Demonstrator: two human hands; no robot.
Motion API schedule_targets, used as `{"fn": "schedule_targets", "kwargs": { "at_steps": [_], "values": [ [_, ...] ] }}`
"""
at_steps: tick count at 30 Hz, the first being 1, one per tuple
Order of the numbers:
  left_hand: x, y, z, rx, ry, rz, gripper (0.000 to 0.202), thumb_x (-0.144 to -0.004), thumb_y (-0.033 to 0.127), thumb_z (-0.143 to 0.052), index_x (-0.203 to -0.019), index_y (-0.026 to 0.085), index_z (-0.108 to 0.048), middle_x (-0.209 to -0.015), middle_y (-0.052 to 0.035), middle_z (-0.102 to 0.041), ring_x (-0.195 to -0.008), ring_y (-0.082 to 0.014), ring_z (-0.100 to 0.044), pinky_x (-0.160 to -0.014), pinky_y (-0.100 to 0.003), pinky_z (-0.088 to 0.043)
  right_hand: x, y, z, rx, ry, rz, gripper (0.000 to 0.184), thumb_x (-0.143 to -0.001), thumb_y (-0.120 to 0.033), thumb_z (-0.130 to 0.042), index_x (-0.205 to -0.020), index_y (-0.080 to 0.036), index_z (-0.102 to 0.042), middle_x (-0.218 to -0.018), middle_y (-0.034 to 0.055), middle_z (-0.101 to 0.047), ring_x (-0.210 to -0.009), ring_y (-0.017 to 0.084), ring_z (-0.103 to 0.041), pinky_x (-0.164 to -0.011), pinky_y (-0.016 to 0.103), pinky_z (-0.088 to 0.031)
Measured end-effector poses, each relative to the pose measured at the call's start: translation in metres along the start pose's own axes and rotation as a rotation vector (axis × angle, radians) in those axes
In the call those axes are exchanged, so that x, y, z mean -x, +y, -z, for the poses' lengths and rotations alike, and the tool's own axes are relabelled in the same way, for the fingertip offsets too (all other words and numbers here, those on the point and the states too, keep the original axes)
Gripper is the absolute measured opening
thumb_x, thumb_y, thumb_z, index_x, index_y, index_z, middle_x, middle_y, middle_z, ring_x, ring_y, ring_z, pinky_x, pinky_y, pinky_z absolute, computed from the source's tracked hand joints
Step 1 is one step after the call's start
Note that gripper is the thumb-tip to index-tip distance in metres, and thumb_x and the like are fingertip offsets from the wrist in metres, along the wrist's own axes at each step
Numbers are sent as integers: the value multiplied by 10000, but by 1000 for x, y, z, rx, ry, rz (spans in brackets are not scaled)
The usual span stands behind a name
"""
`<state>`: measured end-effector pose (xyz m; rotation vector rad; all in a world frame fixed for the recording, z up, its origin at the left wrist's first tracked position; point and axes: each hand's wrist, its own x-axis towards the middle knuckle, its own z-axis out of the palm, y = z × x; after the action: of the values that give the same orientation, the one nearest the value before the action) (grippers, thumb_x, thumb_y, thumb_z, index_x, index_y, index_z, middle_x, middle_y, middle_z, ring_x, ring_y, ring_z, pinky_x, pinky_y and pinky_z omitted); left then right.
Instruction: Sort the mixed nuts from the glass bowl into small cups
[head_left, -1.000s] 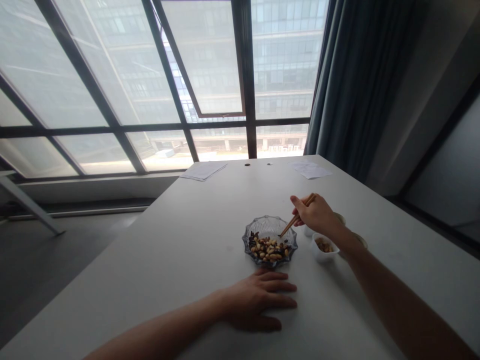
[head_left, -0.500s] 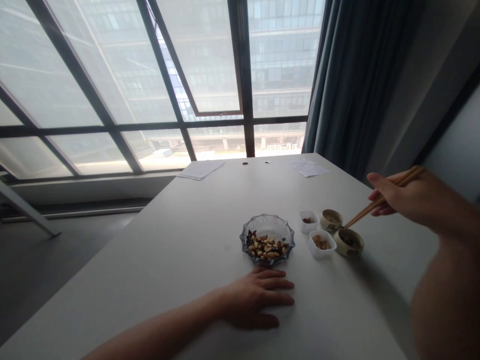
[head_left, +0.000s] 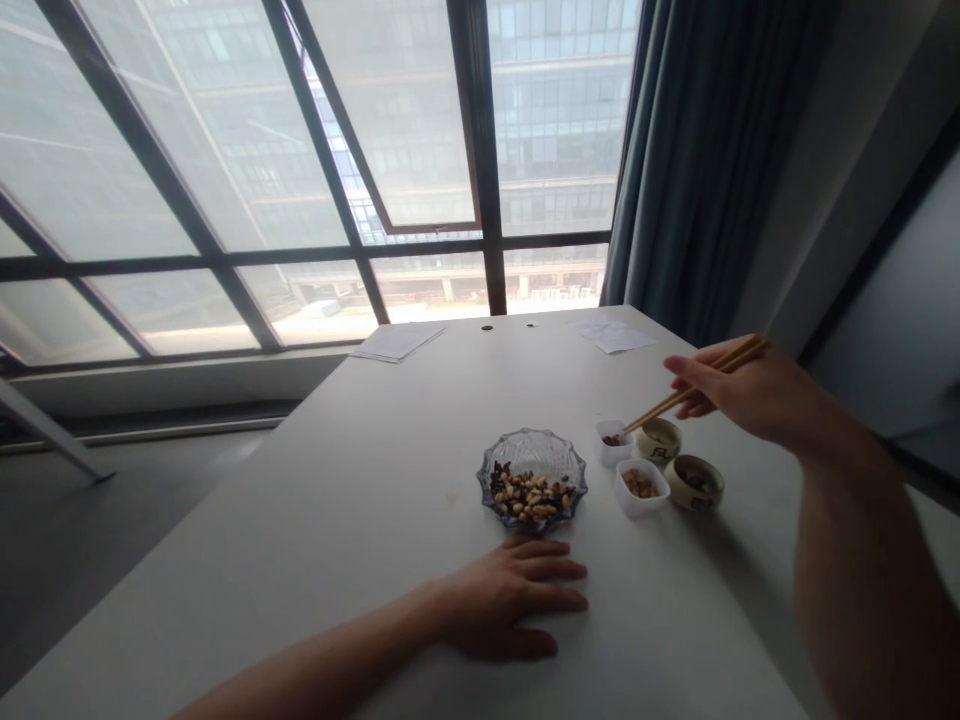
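My right hand [head_left: 731,385] is closed around a pair of wooden chopsticks [head_left: 664,405], whose tips reach the far white plastic container [head_left: 613,455] with small dark bits in it. Whether the tips grip anything is too small to tell. My left hand [head_left: 521,600] lies flat on the table, fingers spread, just in front of a scalloped glass bowl [head_left: 532,450] of mixed nuts and dark pieces [head_left: 532,497]. A nearer white container [head_left: 637,502] holds brownish pieces. Two beige ceramic cups with dark markings stand beside the containers, a far cup [head_left: 660,440] and a near cup [head_left: 695,485] with dark contents.
The white table [head_left: 337,520] stretches toward the window. Papers lie at its far left [head_left: 397,343] and other papers [head_left: 615,335] at its far right. A dark curtain [head_left: 697,180] hangs at the right.
My right hand has moved left with the chopsticks, their tips going from the near ceramic cup to the far white container. My left hand stays in place.
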<state>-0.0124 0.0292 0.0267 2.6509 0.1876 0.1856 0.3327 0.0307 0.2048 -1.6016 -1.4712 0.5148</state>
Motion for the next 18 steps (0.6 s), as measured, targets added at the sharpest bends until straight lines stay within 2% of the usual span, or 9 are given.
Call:
{"fn": "schedule_targets", "kwargs": {
  "at_steps": [2, 5, 9, 13, 18],
  "values": [
    [0, -1, -1, 3, 1, -3, 592, -967, 512, -633, -1509, 302, -522, -1591, -68, -483, -1488, -357, -402, -1234, -501, -304, 7, -14, -16, -11, -114, 99, 376, -855, -551, -764, -781, -182, -761, -697, 93, -773, -633, 248, -764, -542, 301, -615],
    [1, -1, -1, -1, -2, -1, 588, -975, 520, -620, -1512, 304, -518, -1596, -63, -476, -1488, -356, -401, -1233, -502, -303, 15, -28, -43, 22, -305, 171, 389, -859, -554, -751, -735, -185, -766, -681, 71, -767, -619, 219, -742, -534, 267, -566],
    [1, 0, -1, -15, -1, -4, 579, -978, 520, -617, -1504, 301, -519, -1602, -49, -470, -1493, -343, -394, -1234, -489, -303, 14, -28, -71, 65, -480, 198, 399, -897, -530, -712, -748, -163, -764, -683, 69, -761, -628, 205, -731, -554, 257, -526],
    [1, -1, -2, -20, -1, -15, 580, -980, 521, -610, -1505, 294, -516, -1607, -44, -462, -1496, -338, -389, -1233, -485, -301, 7, -21, -83, 69, -534, 199, 420, -914, -538, -684, -747, -158, -746, -692, 73, -760, -645, 209, -730, -559, 261, -511],
    [2, -2, -2, -16, 12, -22, 562, -990, 510, -591, -1502, 289, -522, -1603, -50, -468, -1496, -338, -390, -1235, -479, -297, 5, -19, -88, 52, -535, 154, 444, -893, -551, -700, -693, -154, -713, -680, 83, -758, -646, 219, -735, -556, 261, -524]
  ]
}}
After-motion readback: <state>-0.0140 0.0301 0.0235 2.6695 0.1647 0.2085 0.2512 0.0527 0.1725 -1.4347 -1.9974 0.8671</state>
